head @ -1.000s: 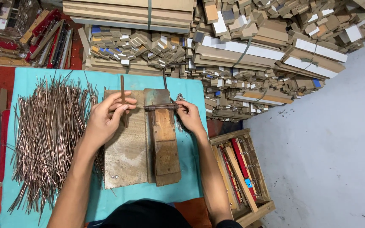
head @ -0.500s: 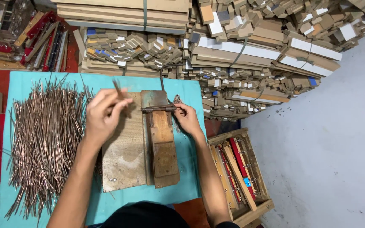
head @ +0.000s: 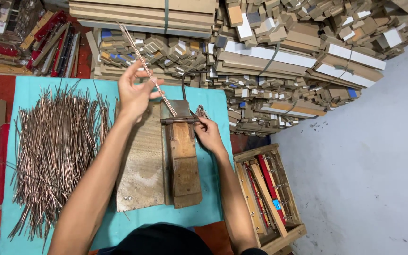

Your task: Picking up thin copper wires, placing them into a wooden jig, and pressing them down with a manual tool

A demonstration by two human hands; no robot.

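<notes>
Stacks of cut wooden blocks and strapped planks [head: 270,52] fill the back of the workshop, above a grey floor. In front of them a bench covered in turquoise cloth [head: 34,89] carries a big heap of thin copper-coloured metal rods [head: 53,151] at the left and a worn wooden board [head: 142,165] in the middle. Beside the board sits a narrow wooden jig [head: 183,160] with a metal crossbar and a bent handle at its top end. The left hand [head: 135,92] is raised above the board, its grip closed on a few long thin rods [head: 140,59] that slant up to the left, lower ends near the jig. The right hand [head: 208,132] rests at the jig's crossbar, fingers closed on it. A wooden crate [head: 270,193] of sticks stands right of the bench.
</notes>
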